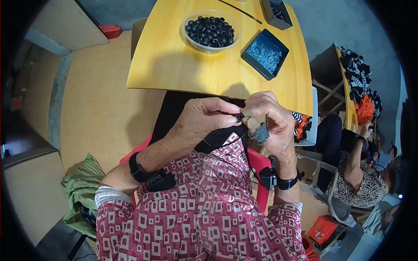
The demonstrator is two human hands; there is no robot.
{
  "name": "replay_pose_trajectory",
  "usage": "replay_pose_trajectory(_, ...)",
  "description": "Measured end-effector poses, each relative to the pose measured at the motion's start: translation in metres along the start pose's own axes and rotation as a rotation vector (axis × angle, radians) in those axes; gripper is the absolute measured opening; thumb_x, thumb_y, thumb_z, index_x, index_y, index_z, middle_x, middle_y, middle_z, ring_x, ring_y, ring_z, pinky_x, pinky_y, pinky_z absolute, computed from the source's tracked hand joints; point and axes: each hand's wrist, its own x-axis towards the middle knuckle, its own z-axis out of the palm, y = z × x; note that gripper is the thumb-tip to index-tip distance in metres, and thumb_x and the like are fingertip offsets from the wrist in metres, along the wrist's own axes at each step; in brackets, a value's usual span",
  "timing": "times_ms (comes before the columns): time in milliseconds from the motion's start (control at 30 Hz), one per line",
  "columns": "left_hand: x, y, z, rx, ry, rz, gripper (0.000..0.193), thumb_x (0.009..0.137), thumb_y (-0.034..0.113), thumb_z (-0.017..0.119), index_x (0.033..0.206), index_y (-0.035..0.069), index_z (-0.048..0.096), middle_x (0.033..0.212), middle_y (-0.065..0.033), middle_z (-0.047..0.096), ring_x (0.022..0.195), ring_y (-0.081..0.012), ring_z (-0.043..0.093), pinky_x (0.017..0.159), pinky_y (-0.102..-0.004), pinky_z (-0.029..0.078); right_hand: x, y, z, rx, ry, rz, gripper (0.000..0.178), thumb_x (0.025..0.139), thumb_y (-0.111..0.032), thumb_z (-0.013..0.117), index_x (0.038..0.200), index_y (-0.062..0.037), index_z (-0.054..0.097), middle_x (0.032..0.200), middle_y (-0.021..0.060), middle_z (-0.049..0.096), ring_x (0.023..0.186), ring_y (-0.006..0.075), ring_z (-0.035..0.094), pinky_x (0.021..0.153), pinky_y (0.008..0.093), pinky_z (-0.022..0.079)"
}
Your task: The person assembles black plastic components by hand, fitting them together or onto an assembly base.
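Over my lap, just off the table's near edge, my two hands meet at the fingertips. My left hand [198, 116] is closed, its thumb and forefinger pinching a small black piece [239, 117]. Against that piece come the bent thumb and fingers of my right hand [274, 118], also closed. Tucked in the right hand is a bluish-grey, grainy clump [261, 134]; what it is made of is too small to tell. On the table, a clear round bowl [188, 38] holds many black, ring-like pieces [210, 31].
On the yellow table [174, 71], a dark square tray [269, 75] holds tiny bluish-grey bits; a thin dark stick [240, 11] and a black box [278, 19] lie farther back. Right of me, a box [310, 135] holds striped and orange items, and another person [359, 178] sits nearby.
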Motion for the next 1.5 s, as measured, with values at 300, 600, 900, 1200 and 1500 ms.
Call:
replay_pose_trajectory(300,0.0,-0.004,-0.003,0.057,-0.01,0.032,0.021,0.082,0.005,0.07,0.103,0.0,0.068,0.092,-0.0029,0.068,0.084,-0.0064,0.06,0.077,-0.0207,0.048,-0.001,-0.003,0.004,-0.059,0.012,-0.028,0.018,0.069,-0.002,0.073,0.084,-0.0022,0.064,0.086,0.0075,0.064,0.087,0.0253,0.06,0.078,0.0342,0.046)
replay_pose_trajectory(600,0.0,-0.006,-0.003,-0.093,0.017,-0.034,0.018,0.08,-0.001,0.069,0.098,0.001,0.068,0.094,-0.0065,0.068,0.085,-0.0122,0.065,0.08,-0.0247,0.053,-0.013,0.009,0.012,-0.013,0.051,0.034,0.023,0.068,0.001,0.073,0.09,-0.0021,0.066,0.091,0.0093,0.065,0.093,0.0264,0.059,0.08,0.0346,0.046)
replay_pose_trajectory(900,0.002,-0.012,-0.005,-0.171,0.08,-0.086,0.023,0.083,0.002,0.068,0.105,0.003,0.062,0.095,-0.0022,0.063,0.085,-0.0088,0.062,0.076,-0.0213,0.053,-0.021,0.015,0.036,-0.223,0.212,-0.065,0.033,0.069,-0.009,0.079,0.097,-0.0037,0.063,0.094,0.01,0.065,0.095,0.0284,0.059,0.084,0.0371,0.047)
replay_pose_trajectory(1200,0.003,-0.013,-0.014,-0.197,0.048,-0.168,0.021,0.084,0.005,0.069,0.104,0.004,0.064,0.094,-0.0021,0.064,0.083,-0.0088,0.062,0.074,-0.0215,0.053,-0.024,0.023,0.047,-0.24,0.27,-0.087,0.032,0.069,-0.014,0.081,0.092,-0.0019,0.062,0.091,0.0111,0.065,0.094,0.0294,0.061,0.083,0.0376,0.048)
replay_pose_trajectory(1500,0.003,-0.008,-0.016,-0.149,0.047,-0.213,0.02,0.083,0.009,0.071,0.101,0.001,0.065,0.091,-0.0036,0.065,0.08,-0.008,0.064,0.071,-0.018,0.053,-0.023,0.02,0.047,-0.249,0.278,-0.137,0.03,0.071,-0.014,0.079,0.093,-0.0027,0.062,0.089,0.0102,0.066,0.09,0.0295,0.061,0.081,0.037,0.048)
